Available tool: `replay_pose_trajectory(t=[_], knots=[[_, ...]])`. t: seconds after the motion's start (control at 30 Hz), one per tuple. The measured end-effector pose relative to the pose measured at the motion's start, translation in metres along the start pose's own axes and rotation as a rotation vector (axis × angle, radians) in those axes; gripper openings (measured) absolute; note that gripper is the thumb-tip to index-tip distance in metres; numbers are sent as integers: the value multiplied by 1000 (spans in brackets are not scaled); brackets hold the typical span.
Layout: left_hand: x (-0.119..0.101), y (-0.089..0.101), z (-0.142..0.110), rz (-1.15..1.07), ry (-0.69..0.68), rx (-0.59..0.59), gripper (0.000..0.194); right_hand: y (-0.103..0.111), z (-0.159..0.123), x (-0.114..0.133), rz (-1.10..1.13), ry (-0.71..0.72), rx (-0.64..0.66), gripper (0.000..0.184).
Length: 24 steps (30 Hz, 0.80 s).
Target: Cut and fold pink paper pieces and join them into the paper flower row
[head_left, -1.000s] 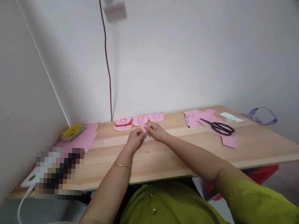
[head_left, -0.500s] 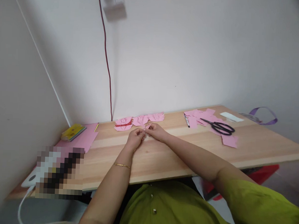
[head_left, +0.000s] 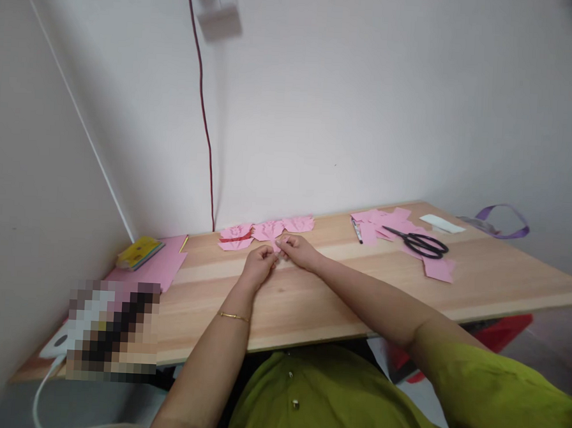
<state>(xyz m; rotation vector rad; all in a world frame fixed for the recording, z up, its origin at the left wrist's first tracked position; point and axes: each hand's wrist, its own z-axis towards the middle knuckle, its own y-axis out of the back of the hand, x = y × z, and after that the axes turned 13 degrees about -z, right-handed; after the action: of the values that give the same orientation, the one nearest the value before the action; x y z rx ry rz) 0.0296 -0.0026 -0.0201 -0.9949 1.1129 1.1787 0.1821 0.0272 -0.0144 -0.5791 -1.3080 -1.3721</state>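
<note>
A small piece of pink paper [head_left: 275, 246] is pinched between my two hands, just above the wooden table. My left hand [head_left: 259, 264], below a thin gold bracelet, has its fingers closed on the paper's near left side. My right hand [head_left: 297, 250] grips it from the right with thumb and forefinger. Much of the paper is covered by my fingers. Right behind my hands, several pink paper cutouts [head_left: 268, 230] lie in a row along the wall, and a red strip [head_left: 235, 238] rests across the leftmost one.
Black-handled scissors [head_left: 423, 245], a pen [head_left: 357, 230], pink paper scraps [head_left: 439, 269] and a white strip [head_left: 441, 223] lie at the right. Pink sheets [head_left: 149, 269] and a yellow packet [head_left: 139, 253] are at the left, near a blurred-out patch and a white power strip [head_left: 59, 342].
The pink paper has turned between my fingers, its raised corner no longer showing above my right thumb. My hands stay in nearly the same place.
</note>
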Motion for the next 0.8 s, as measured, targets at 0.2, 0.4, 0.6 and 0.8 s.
replay_pose_trajectory(t=[0.2,0.4,0.6,0.8], knots=[[0,0,0,-9,-11,6,24,1,-1,0,16,50,22,39],[1,0,0,-17,-1,2,19,0,0,-5,47,85,49,35],[3,1,1,13,3,13,21,-2,3,-10,34,85,33,32],[-1,0,-1,38,-14,15,23,-2,2,-9,19,72,31,33]])
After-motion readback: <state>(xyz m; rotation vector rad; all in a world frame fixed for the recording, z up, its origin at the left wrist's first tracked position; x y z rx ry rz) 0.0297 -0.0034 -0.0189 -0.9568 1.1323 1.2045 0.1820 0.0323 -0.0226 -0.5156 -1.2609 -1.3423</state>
